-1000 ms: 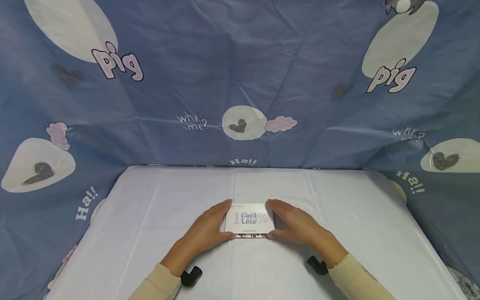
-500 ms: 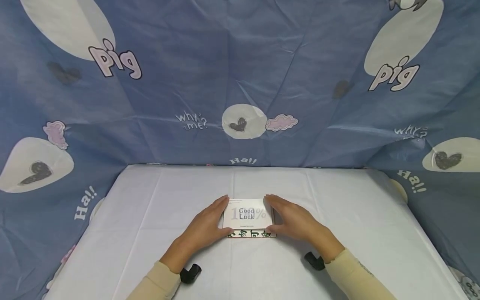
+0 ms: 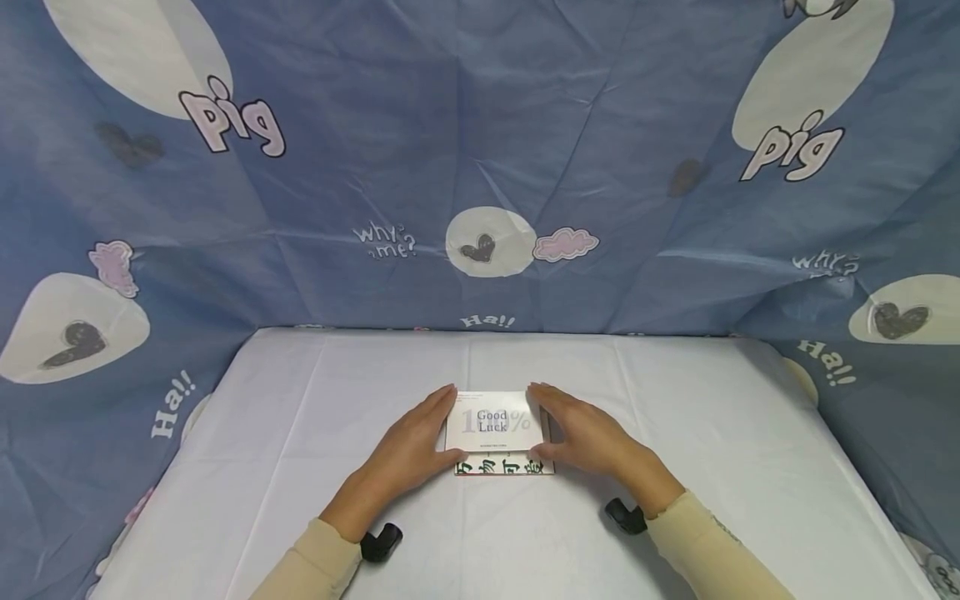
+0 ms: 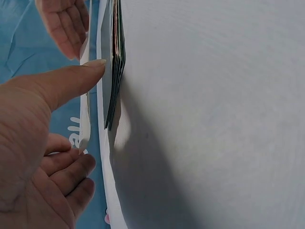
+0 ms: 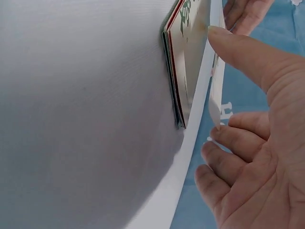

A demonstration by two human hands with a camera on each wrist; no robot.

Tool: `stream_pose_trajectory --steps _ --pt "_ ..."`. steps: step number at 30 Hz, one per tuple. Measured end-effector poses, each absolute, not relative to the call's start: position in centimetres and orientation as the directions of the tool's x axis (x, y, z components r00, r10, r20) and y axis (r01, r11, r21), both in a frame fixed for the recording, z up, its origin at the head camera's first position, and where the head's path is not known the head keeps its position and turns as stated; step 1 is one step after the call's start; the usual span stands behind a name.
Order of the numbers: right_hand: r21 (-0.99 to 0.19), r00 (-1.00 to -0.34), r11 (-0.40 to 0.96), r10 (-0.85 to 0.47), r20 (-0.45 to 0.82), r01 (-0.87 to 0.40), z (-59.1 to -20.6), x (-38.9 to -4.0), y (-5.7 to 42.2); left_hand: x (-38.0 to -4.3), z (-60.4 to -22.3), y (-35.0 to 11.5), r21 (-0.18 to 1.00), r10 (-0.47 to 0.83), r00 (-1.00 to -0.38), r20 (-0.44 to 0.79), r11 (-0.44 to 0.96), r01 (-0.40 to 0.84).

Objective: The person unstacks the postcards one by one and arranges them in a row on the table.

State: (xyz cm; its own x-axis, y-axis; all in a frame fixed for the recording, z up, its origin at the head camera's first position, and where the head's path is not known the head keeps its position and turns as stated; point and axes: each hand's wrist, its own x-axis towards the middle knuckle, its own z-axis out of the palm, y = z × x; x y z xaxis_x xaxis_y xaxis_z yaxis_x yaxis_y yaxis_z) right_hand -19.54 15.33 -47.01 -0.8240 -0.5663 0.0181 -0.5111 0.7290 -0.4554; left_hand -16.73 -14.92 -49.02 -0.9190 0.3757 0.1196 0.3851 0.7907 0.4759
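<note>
Both hands hold a white card printed "Good Luck" and "100%" in the head view. My left hand grips its left end, thumb at the near edge and fingers at the far edge. The right hand grips the right end in the same way. Below the card lies a stack of cards, its near strip showing green characters and the rest covered. A gap separates the lifted card from the stack in the left wrist view, and the right wrist view shows the stack's layered edges too.
A white cloth covers the table under the hands. Blue printed fabric rises behind it and along both sides. Black wrist-camera mounts stick out beside both wrists.
The hands and the "Good Luck" card have moved away from the body and up, off the stack. More of the green-lettered card beneath has come into sight.
</note>
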Motion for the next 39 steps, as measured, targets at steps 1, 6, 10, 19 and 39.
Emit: stream_pose_trajectory --steps 1,6,10,19,39 --pt "-0.456 -0.826 0.731 -0.564 0.016 -0.508 -47.0 -19.6 15.3 -16.8 -49.0 -14.9 0.478 0.374 -0.920 0.121 0.790 0.384" --pt "-0.465 -0.830 0.733 -0.558 0.008 -0.497 -47.0 -19.8 15.1 -16.9 -48.9 -15.0 0.484 0.369 -0.922 0.115 0.790 0.376" --pt "-0.465 -0.827 0.731 -0.562 0.005 -0.499 -47.0 -19.8 15.0 -16.9 -48.8 -15.2 0.478 0.371 -0.922 0.112 0.793 0.377" --pt "-0.446 -0.824 0.734 -0.567 0.012 -0.512 -47.4 -20.2 14.6 -17.2 -48.7 -15.6 0.451 0.371 -0.922 0.114 0.807 0.381" --pt "-0.435 -0.805 0.717 -0.592 0.035 -0.545 -47.8 -21.3 13.9 -18.3 -48.4 -16.4 0.459 0.359 -0.928 0.098 0.811 0.362"
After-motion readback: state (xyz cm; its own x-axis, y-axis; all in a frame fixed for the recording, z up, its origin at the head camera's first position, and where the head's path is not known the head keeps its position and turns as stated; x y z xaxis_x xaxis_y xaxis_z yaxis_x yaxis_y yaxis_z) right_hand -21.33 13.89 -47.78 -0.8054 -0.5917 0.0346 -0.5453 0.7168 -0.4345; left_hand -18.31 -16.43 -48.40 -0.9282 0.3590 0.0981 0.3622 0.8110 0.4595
